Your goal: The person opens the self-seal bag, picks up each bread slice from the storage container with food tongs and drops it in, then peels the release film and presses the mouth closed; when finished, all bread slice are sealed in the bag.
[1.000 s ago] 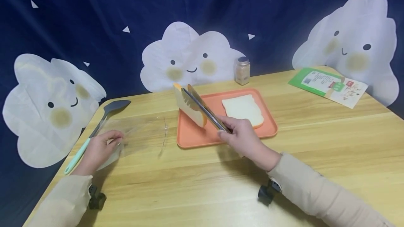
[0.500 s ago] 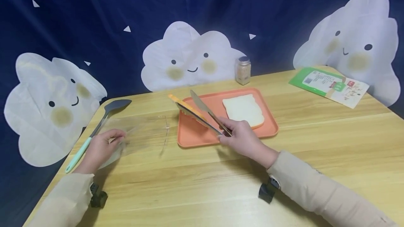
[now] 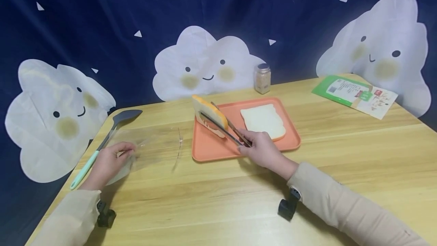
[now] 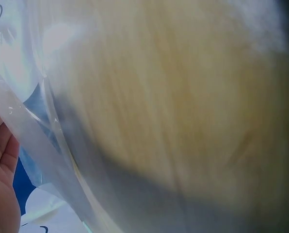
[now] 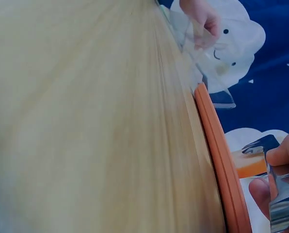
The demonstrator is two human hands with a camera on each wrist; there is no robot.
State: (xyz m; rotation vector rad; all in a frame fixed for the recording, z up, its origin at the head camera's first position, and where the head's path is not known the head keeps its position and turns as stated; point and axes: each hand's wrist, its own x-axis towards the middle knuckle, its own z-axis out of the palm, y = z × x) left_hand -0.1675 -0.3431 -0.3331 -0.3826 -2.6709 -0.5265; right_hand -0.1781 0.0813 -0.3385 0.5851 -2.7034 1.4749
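Observation:
In the head view my right hand holds metal tongs by their near end. Between the tongs' arms a slice of bread stands on edge over the left part of the orange tray. Flat on the tray's right half lies another slice of bread. To the left, my left hand pinches the edge of a clear plastic bag, which stretches toward the tray. The left wrist view shows the bag up close beside the fingers.
A spatula with a mint handle lies along the table's left edge, behind my left hand. A glass jar stands behind the tray. At the back right is a green and white packet. A patterned dark blue curtain hangs behind the wooden table.
The tongs spread around the slice, which tipped over to the left, then came closer together. The slice now stands more upright again. My left hand and the bag have stayed in place.

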